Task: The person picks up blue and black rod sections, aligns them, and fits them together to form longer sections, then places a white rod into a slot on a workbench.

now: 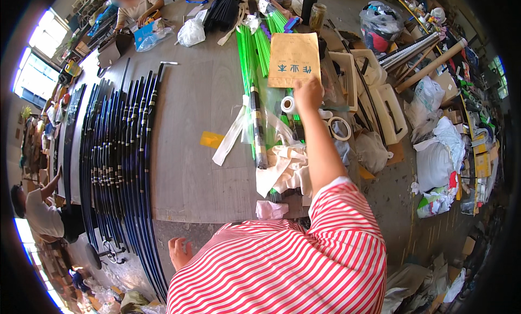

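Observation:
My right arm reaches forward over the table, and my right hand (308, 92) is closed on the lower right edge of a tan paper exercise book (294, 52). The book's printed cover faces up, over bundles of bright green rods (247, 59). By that hand sit a white roll of tape (288, 104) and a white ring-shaped roll (340, 129). Below my wrist lies a heap of cream cloth strips (285, 167). My left hand (179, 252) hangs low beside my body, past the table's near edge, fingers apart and holding nothing.
Many dark blue-black poles (119, 146) lie side by side on the left, jutting past the table edge (228, 220). White bins (391, 113) and bagged clutter (434, 156) fill the right. One person (135, 4) sits across the table; another (46, 205) is at far left.

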Motion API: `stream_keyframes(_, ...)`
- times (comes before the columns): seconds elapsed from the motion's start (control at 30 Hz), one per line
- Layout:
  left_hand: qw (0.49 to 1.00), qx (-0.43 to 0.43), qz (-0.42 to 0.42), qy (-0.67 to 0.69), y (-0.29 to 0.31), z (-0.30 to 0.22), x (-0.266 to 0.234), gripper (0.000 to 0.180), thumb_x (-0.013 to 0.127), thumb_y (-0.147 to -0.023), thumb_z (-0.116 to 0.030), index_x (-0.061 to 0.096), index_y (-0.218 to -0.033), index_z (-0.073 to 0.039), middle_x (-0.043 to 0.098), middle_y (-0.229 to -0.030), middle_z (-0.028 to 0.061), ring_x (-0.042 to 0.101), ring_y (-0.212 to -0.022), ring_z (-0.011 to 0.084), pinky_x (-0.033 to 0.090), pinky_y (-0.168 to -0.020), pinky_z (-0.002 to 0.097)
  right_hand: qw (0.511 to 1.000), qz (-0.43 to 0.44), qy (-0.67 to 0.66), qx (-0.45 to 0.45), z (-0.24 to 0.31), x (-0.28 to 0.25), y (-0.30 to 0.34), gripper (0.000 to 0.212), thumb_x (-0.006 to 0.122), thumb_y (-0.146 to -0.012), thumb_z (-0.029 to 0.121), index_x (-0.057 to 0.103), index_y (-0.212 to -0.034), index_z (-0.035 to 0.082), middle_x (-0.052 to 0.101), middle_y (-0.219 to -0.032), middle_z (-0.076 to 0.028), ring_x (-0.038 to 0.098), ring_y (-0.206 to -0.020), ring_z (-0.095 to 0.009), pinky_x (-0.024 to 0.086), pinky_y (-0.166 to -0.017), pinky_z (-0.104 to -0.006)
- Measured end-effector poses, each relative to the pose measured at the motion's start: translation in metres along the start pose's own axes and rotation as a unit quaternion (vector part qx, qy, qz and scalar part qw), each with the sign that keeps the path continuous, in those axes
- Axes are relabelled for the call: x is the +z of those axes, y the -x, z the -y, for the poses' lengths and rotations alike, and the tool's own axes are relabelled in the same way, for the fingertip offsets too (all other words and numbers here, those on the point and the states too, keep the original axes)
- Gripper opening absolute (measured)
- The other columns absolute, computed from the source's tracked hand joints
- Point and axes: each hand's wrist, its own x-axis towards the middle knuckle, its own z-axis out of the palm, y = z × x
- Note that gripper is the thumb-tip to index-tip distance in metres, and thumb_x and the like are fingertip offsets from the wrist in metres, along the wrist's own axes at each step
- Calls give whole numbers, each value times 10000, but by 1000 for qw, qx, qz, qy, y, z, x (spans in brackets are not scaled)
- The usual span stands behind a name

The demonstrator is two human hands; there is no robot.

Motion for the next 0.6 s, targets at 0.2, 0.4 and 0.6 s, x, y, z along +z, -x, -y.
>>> stream_keyframes(0.2, 1000, 13, -7, -2, -3, -7, -1, 193, 632, -720, -45, 551, -895, -29, 510, -946, 128, 550, -745, 250, 463, -647, 339, 956, 202, -117, 180, -80, 56, -78, 201, 634, -704, 160, 562, -688, -28, 578, -666, -159, 558, -550, -270, 434, -481, -374)
stream_keyframes(0.4, 1000, 18, -6, -11, -1, 1, 11, 184, 621, -723, -46, 546, -890, -39, 510, -927, 120, 544, -707, 234, 458, -635, 336, 737, 285, -553, 264, 26, -38, -161, 125, 520, -773, 24, 488, -652, 23, 439, -544, -36, 347, -367, -79, 241, -310, -207)
stream_keyframes(0.6, 1000, 27, 10, -10, -5, 4, 14, 184, 620, -720, -43, 543, -887, -39, 508, -920, 122, 543, -699, 234, 456, -631, 337, 663, 306, -682, 52, 61, -136, -226, 97, 544, -814, 101, 534, -821, 5, 493, -633, -51, 428, -470, -103, 327, -385, -221)
